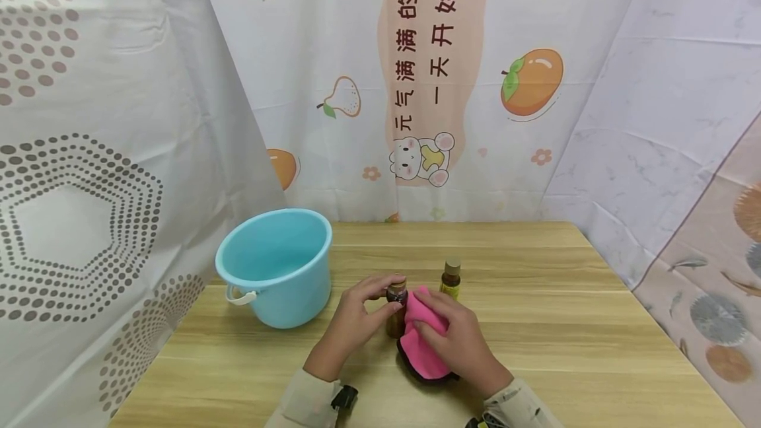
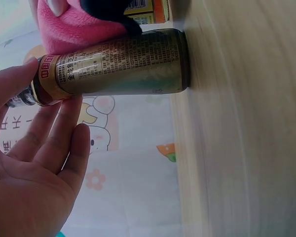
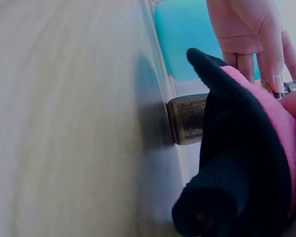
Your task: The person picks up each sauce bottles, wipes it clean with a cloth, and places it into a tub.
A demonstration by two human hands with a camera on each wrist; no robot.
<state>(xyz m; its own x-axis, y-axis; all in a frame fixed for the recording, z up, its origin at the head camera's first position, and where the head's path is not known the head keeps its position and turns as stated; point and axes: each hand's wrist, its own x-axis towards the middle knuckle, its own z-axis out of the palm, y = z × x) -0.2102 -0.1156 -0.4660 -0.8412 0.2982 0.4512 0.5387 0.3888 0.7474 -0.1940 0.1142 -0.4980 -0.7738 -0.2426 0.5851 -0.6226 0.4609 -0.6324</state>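
Note:
A dark brown glass bottle [image 1: 395, 327] with a gold-coloured cap stands upright on the table. My left hand [image 1: 359, 314] pinches it near the neck, thumb on one side and fingers on the other, as the left wrist view shows. Its label [image 2: 113, 61] carries small printed text. In my right hand [image 1: 462, 339] is a pink cloth [image 1: 423, 353] with a black underside [image 3: 237, 148], bunched and held against the bottle's side. Just behind that hand stands a second brown bottle [image 1: 451, 277] with a yellow label, its lower part hidden.
A light blue bucket [image 1: 324, 276] with a white handle grip stands to the left of my hands. The wooden table [image 1: 571, 322] reaches back to a printed curtain [image 1: 339, 170], and more curtains hang at both sides.

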